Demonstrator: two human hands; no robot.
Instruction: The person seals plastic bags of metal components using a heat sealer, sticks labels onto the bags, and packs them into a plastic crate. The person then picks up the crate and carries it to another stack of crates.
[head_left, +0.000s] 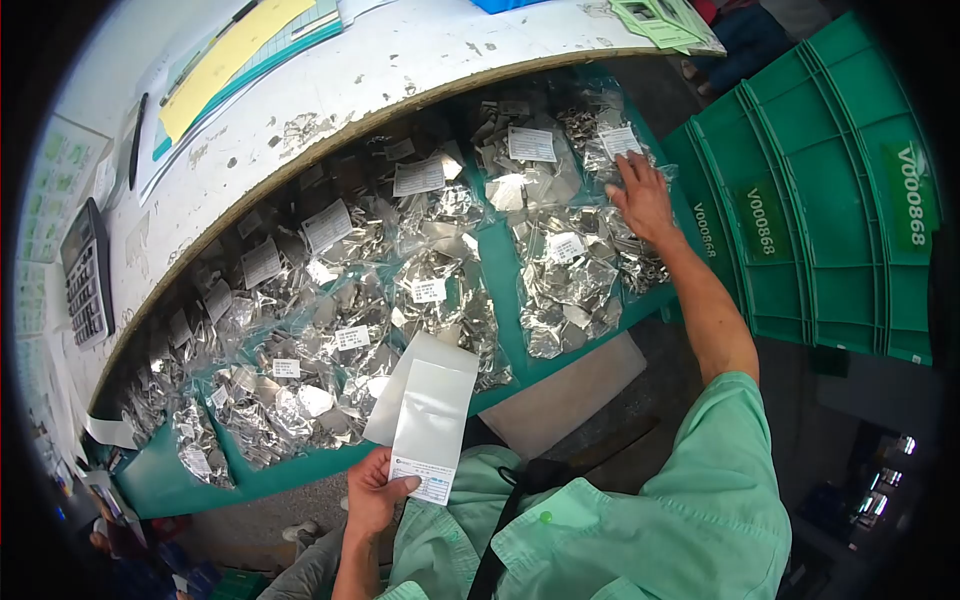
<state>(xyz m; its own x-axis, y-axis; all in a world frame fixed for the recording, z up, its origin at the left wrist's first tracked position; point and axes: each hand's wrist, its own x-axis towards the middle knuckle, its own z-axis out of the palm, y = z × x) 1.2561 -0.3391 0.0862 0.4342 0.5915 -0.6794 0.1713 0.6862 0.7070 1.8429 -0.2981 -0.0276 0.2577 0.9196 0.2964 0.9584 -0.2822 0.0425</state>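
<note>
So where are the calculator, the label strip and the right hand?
Calculator (88,282), head view: on its keys.
Label strip (434,412), head view: on its blank stretch, above the printed end.
Right hand (648,204), head view: on its back.

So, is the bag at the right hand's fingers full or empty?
Filled: silvery metal pieces show through the clear plastic bag around its white label.
</note>
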